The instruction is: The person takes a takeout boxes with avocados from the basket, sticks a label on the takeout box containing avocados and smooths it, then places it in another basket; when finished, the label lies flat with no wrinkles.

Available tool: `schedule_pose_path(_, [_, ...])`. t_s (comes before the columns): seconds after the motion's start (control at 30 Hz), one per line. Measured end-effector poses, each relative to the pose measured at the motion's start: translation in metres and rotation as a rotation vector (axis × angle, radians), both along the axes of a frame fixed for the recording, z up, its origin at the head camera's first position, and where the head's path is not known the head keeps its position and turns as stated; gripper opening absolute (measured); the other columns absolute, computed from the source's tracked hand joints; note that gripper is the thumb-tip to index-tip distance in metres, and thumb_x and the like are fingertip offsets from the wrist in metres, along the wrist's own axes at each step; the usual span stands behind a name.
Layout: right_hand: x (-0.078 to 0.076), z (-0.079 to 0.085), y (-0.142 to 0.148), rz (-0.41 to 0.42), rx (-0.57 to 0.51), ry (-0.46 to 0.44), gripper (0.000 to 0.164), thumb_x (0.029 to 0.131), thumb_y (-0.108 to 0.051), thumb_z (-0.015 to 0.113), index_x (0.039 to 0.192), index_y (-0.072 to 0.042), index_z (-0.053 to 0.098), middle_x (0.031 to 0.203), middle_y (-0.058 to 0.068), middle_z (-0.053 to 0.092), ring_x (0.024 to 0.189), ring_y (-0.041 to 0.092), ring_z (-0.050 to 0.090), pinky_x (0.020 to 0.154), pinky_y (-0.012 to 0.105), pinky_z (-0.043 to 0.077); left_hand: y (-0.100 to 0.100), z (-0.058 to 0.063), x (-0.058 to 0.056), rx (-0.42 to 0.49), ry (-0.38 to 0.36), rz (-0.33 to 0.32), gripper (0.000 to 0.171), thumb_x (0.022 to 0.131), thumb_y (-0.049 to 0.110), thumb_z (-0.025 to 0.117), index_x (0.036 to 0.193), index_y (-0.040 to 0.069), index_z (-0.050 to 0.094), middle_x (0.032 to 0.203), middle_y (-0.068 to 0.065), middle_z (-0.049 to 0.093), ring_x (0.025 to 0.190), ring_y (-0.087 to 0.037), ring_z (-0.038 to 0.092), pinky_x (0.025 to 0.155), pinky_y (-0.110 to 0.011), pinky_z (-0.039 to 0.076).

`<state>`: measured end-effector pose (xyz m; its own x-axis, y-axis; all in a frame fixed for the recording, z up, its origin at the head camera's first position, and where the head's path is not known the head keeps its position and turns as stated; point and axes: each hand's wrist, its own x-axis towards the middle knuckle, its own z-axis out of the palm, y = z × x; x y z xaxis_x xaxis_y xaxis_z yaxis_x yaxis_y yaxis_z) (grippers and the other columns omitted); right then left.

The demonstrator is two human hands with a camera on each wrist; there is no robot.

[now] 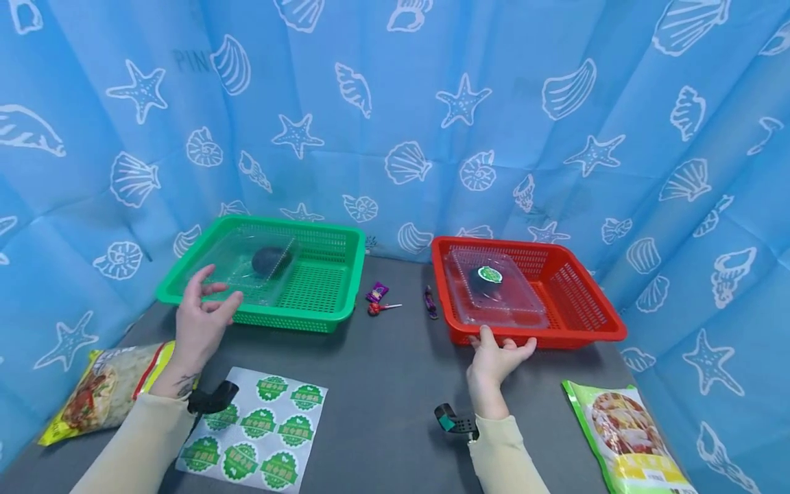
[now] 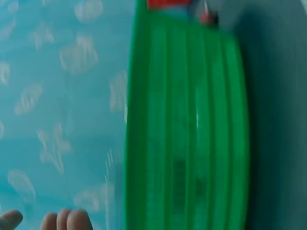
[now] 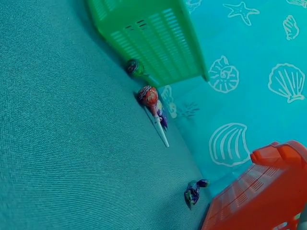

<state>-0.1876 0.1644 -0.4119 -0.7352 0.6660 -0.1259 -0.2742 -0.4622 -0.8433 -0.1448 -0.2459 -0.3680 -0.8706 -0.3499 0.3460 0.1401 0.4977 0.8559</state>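
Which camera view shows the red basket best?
The head view: nearly the whole red basket shows, rim and inside. The right wrist view shows only one end, cropped; the left wrist, a blurred red sliver.

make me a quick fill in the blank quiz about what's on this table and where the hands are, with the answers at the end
1. The clear container showing a green sticker is in the ____ basket.
2. The left hand is nearer the ____ basket.
3. The stick of the red lollipop is ____ in colour.
4. The bag with a green edge lies on the ____ side of the head view.

Missing words: red; green; white; right
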Motion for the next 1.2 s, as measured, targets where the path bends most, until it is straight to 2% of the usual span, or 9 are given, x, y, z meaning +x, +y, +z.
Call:
schedule_pose_path(0.13, [-0.001,-0.003,0.003,0.015,-0.004,-0.02,0.093,0.076,-0.003,0.064,0.134,-0.03,-0.003,0.096,0.004,0.038,0.089,0.021,0.052,0.071,0.031,0.051,-0.033,0.005,-0.02,-0.108,-0.09,0.108,0.067,0.081,0.045,0.052,0.138,0.022,0.022,0.121,-0.019,0.04,0.091,-0.027,0.048,0.069,-0.039,0.04])
schedule_pose_path(0.23, [-0.021,-0.042,0.017,0.0,0.047,0.023,0.099,0.071,-0.014,0.071,0.133,-0.036,-0.003,0.1,0.005,0.04,0.091,0.023,0.053,0.074,0.035,0.05,-0.056,0.004,-0.036,-0.176,-0.153,0.132,0.076,0.08,0.052,0.048,0.139,0.016,0.018,0.126,-0.026,0.033,0.102,-0.041,0.039,0.071,-0.05,0.035])
schedule_pose_path(0.37, [-0.044,-0.089,0.035,-0.02,0.1,0.107,0.102,0.064,-0.026,0.077,0.129,-0.044,0.001,0.106,0.008,0.043,0.094,0.027,0.054,0.074,0.039,0.049,-0.076,-0.002,-0.049,-0.229,-0.22,0.125,0.083,0.079,0.056,0.047,0.14,0.011,0.013,0.125,-0.029,0.033,0.104,-0.043,0.036,0.069,-0.051,0.033])
schedule_pose_path(0.47, [-0.037,-0.075,0.03,-0.004,0.076,0.092,0.102,0.068,-0.02,0.074,0.131,-0.043,-0.002,0.109,0.008,0.042,0.095,0.026,0.054,0.073,0.039,0.05,-0.081,-0.003,-0.054,-0.275,-0.29,0.105,0.089,0.077,0.062,0.043,0.14,0.011,0.008,0.12,-0.03,0.037,0.093,-0.041,0.043,0.06,-0.045,0.035])
schedule_pose_path(0.6, [-0.016,-0.036,0.016,0.002,0.055,0.027,0.099,0.074,-0.011,0.069,0.133,-0.036,-0.006,0.107,0.006,0.039,0.093,0.023,0.053,0.073,0.036,0.05,-0.082,-0.002,-0.059,-0.345,-0.368,0.088,0.097,0.073,0.069,0.04,0.14,0.009,0.003,0.099,-0.026,0.047,0.068,-0.034,0.048,0.045,-0.039,0.033])
schedule_pose_path(0.77, [-0.006,-0.016,0.006,-0.012,0.071,-0.014,0.094,0.075,-0.008,0.066,0.134,-0.032,-0.004,0.099,0.005,0.039,0.089,0.021,0.054,0.071,0.032,0.051,-0.078,0.001,-0.066,-0.388,-0.423,0.077,0.104,0.07,0.072,0.039,0.14,0.006,0.0,0.084,-0.023,0.047,0.06,-0.03,0.046,0.041,-0.038,0.031])
schedule_pose_path(0.97, [-0.023,-0.044,0.018,-0.005,0.089,0.014,0.099,0.071,-0.014,0.071,0.132,-0.037,-0.003,0.1,0.005,0.039,0.092,0.023,0.054,0.071,0.035,0.051,-0.075,0.0,-0.074,-0.354,-0.436,0.014,0.106,0.07,0.072,0.04,0.139,0.006,-0.006,0.073,-0.021,0.045,0.054,-0.03,0.041,0.041,-0.04,0.032])
schedule_pose_path(1.07, [-0.035,-0.066,0.026,-0.013,0.103,0.04,0.101,0.068,-0.02,0.074,0.131,-0.041,-0.002,0.103,0.006,0.04,0.094,0.025,0.054,0.072,0.038,0.05,-0.074,-0.002,-0.076,-0.308,-0.411,-0.009,0.104,0.071,0.069,0.043,0.139,0.006,-0.004,0.101,-0.031,0.047,0.076,-0.042,0.047,0.051,-0.047,0.038])
schedule_pose_path(1.2, [-0.045,-0.083,0.031,-0.024,0.114,0.08,0.103,0.064,-0.025,0.077,0.13,-0.044,0.0,0.107,0.007,0.04,0.095,0.027,0.054,0.072,0.04,0.05,-0.075,-0.005,-0.078,-0.276,-0.336,-0.028,0.093,0.076,0.06,0.047,0.139,0.003,0.008,0.133,-0.031,0.023,0.112,-0.049,0.03,0.075,-0.055,0.037])
